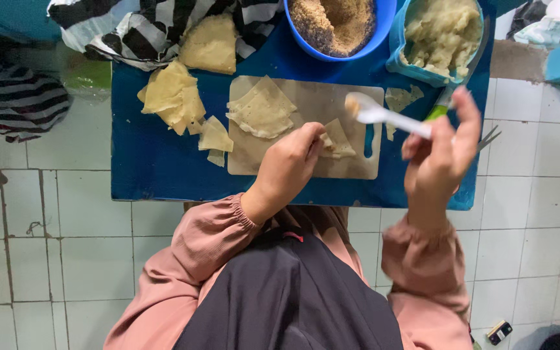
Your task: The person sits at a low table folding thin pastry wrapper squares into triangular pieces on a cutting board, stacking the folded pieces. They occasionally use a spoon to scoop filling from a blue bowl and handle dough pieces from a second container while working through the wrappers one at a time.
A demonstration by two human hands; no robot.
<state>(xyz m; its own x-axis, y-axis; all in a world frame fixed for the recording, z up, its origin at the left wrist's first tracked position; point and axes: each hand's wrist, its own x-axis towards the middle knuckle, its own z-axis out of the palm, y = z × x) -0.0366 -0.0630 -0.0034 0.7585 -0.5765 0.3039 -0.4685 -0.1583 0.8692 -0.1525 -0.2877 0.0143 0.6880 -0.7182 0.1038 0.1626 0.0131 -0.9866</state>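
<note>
My left hand (290,165) presses its fingertips on a small folded dough wrapper (339,139) lying on a pale cutting board (303,162). My right hand (441,152) holds a white plastic spoon (384,115) raised over the board's right end, with a little filling on its tip. Another flat wrapper stack (262,110) lies on the board to the left. The board rests on a low blue table (157,162). A blue tub of pale mashed filling (441,35) stands at the table's far right.
A blue bowl of brown crumbs (335,26) stands at the back. Loose wrappers (173,97) and a striped cloth (131,26) lie at the left rear. A green-handled knife (442,104) lies beside the board. White floor tiles (53,214) surround the table.
</note>
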